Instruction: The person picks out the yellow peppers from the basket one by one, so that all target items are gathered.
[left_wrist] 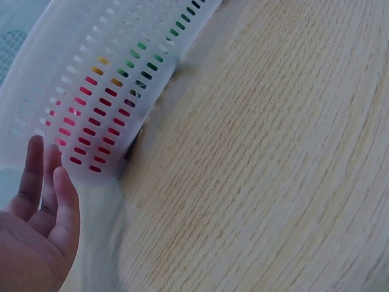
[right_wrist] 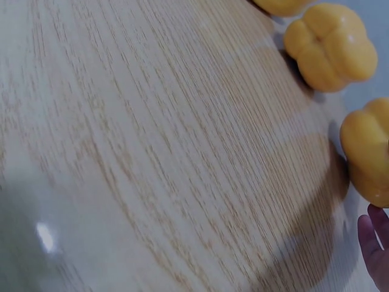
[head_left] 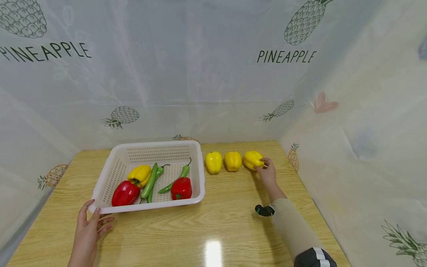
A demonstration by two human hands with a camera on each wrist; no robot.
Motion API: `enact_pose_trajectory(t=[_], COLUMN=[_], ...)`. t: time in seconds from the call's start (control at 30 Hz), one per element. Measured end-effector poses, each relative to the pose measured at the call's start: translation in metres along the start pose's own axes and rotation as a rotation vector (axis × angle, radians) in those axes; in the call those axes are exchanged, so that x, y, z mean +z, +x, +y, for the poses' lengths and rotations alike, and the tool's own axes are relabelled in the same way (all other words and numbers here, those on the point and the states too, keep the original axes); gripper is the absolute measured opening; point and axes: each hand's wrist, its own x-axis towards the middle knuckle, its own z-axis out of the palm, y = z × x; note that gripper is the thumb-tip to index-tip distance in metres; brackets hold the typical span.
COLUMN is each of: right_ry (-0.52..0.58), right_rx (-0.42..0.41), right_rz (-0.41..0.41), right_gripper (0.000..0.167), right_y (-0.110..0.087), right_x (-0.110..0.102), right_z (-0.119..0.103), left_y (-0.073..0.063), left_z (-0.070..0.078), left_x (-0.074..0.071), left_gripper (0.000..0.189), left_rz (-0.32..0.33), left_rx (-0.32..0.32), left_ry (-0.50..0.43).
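Note:
At the near left corner of a white plastic basket (head_left: 146, 209), my left hand (head_left: 87, 230) holds the rim between thumb and finger. Its other fingers stay outside the wall, as the left wrist view shows. My right hand (head_left: 268, 174) grips the right end of a yellow bell pepper (head_left: 252, 159), the rightmost of three in a row. Only a few fingertips (right_wrist: 369, 237) show below that pepper in the right wrist view. Beside it on the table sit a middle yellow bell pepper (head_left: 232, 161) and a left yellow bell pepper (head_left: 213, 162).
Inside the basket lie a yellow bell pepper (head_left: 140, 175), a large red bell pepper (head_left: 125, 193), a smaller red bell pepper (head_left: 181, 188) and several green chili peppers (head_left: 150, 181). The wooden table (head_left: 186, 237) meets a pineapple-printed sheet (head_left: 200, 74) behind and at the sides.

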Motion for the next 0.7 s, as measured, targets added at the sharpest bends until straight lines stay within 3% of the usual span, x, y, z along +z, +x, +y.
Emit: enact_pose_trajectory(t=[0.7], right_ry=[-0.032], right_rx=[-0.018], right_rz=[-0.003], right_gripper=[0.045], right_y=[0.0034], right_x=[0.0054], right_z=[0.0032], left_y=[0.0004], left_z=[-0.0010], left_x=[-0.0010], left_gripper=[0.039], left_rz=[0.008], left_rx=[-0.003], left_ry=[-0.006])
